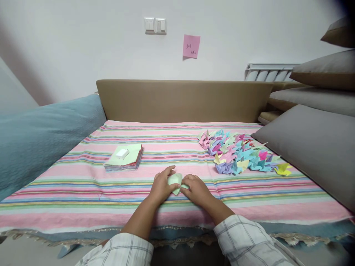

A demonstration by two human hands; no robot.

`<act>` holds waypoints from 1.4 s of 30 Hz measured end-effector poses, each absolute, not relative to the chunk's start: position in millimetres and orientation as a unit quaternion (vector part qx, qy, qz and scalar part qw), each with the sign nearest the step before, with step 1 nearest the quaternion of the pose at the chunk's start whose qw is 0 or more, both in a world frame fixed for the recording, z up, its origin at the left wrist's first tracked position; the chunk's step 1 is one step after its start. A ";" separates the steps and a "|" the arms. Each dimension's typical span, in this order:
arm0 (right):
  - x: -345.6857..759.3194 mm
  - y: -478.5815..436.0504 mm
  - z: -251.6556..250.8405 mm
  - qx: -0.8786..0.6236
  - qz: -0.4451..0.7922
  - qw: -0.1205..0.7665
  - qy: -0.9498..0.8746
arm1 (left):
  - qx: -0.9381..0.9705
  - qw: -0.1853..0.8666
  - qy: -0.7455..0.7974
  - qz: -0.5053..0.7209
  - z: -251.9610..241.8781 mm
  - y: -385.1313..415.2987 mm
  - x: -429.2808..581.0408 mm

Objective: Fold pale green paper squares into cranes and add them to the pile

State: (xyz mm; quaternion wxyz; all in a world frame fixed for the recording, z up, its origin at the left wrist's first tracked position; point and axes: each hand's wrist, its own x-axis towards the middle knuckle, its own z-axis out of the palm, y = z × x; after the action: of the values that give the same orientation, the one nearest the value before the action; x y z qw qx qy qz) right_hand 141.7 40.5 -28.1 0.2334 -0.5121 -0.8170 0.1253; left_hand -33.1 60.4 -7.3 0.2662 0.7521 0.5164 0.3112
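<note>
A small folded piece of pale green paper (175, 180) is held between my two hands, low over the striped cloth. My left hand (163, 186) grips its left side, the thumb lying across the front and the fingers curled at the back. On the other side my right hand (196, 189) pinches the paper's right edge between thumb and fingers. Part of the paper is hidden by my fingers. Off to the right lies a heap of folded paper cranes (235, 153) in many colours.
A stack of coloured paper sheets (130, 159) lies to the left with a small white box (122, 153) on top. Striped cloth (91, 184) covers the seat. Grey cushions (313, 144) rise at the right, a blue-covered armrest (50, 129) at the left, a brown backrest (183, 101) behind.
</note>
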 end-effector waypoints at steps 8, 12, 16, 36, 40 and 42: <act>141.9 38.0 -23.5 -0.515 0.135 0.237 -0.813 | 0.759 0.303 0.477 0.324 -6.9 59.3 -33.6; 141.6 38.1 -23.1 -0.517 0.143 0.242 -0.808 | 0.769 0.369 0.426 0.301 -2.0 56.8 -43.6; 141.4 39.3 -25.0 -0.517 0.146 0.245 -0.807 | 0.805 0.326 0.434 0.238 4.8 51.5 -50.3; 140.8 37.8 -22.5 -0.526 0.145 0.228 -0.806 | 0.800 0.315 0.446 0.251 -7.1 58.2 -51.9; 143.3 39.2 -22.4 -0.510 0.156 0.249 -0.809 | 0.801 0.302 0.455 0.246 -6.2 58.5 -49.5; 145.7 39.5 -21.2 -0.507 0.175 0.262 -0.802 | 0.800 0.293 0.462 0.244 -5.3 58.6 -47.9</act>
State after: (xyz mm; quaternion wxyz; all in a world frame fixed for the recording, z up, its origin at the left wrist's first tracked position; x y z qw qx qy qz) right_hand 145.7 39.5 -21.2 0.2621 -0.5072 -0.8022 0.1747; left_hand -47.9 58.6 -5.3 0.2934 0.8004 0.4623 0.2440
